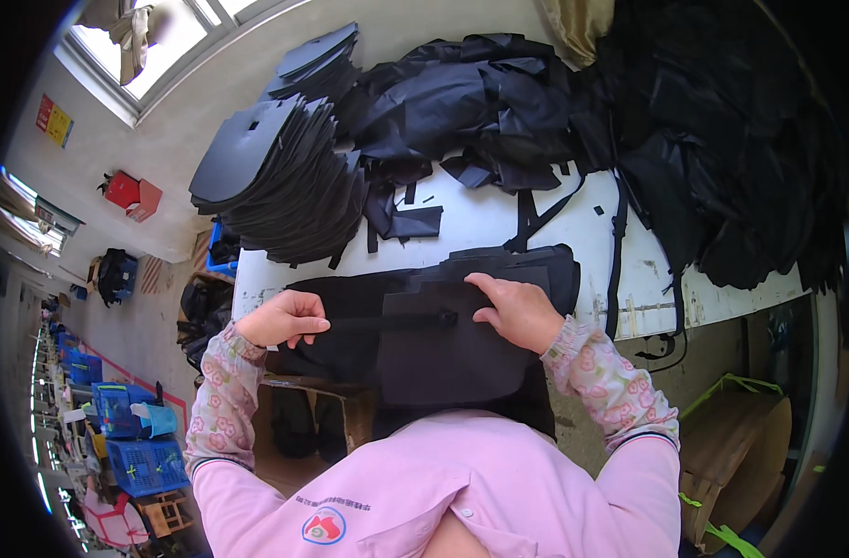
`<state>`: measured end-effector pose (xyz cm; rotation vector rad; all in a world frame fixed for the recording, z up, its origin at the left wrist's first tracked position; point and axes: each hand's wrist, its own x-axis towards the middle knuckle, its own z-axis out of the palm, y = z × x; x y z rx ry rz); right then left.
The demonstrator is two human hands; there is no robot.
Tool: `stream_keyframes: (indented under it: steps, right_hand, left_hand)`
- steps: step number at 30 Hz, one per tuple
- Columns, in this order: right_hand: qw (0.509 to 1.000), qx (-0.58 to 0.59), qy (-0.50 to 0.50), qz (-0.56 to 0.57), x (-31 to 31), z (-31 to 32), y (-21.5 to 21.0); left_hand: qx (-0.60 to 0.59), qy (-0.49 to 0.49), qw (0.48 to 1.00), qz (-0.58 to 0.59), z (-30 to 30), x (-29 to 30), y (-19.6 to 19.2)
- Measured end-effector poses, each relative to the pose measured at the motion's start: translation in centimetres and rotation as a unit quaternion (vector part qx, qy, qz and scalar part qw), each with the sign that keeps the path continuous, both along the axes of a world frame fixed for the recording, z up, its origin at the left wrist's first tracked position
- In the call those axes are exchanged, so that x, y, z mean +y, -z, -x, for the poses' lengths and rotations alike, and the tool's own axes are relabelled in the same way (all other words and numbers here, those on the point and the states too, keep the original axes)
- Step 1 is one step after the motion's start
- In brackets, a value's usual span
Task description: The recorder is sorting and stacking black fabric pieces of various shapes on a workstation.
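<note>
A black, flat panel (448, 367) with rounded lower corners lies over the table's near edge, in front of my body. Across it runs a black strap (378, 324), which passes through the panel near a small slot. My left hand (287, 318) pinches the strap's far-left end between thumb and fingers. On the other side, my right hand (517, 312) grips the panel's upper right part, thumb on top and its other fingers partly hidden. Beneath the panel spreads a larger black fabric piece (562, 276). The strap's fixing is hard to make out, black on black.
A tall stack of dark panels (248, 153) stands at the table's left. Black fabric pieces (452, 98) are heaped at the back, with a bigger heap (722, 139) at right. Straps (618, 251) hang over the white table (592, 219). Cardboard boxes (736, 456) sit below.
</note>
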<state>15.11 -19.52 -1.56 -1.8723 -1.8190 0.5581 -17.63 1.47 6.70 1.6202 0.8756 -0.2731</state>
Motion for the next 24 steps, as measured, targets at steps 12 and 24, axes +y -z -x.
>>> stream_keyframes:
  steps: [12,24]
  right_hand:
    - [0.993,-0.083,-0.024,-0.076,1.7,0.2,-4.1]
    - [0.964,0.240,-0.071,0.089,1.3,-2.9,-4.8]
  left_hand:
    - [-0.172,0.270,0.848,-0.422,-12.1,-3.5,2.1]
    - [-0.220,0.228,0.827,-0.466,-13.4,-5.0,5.2]
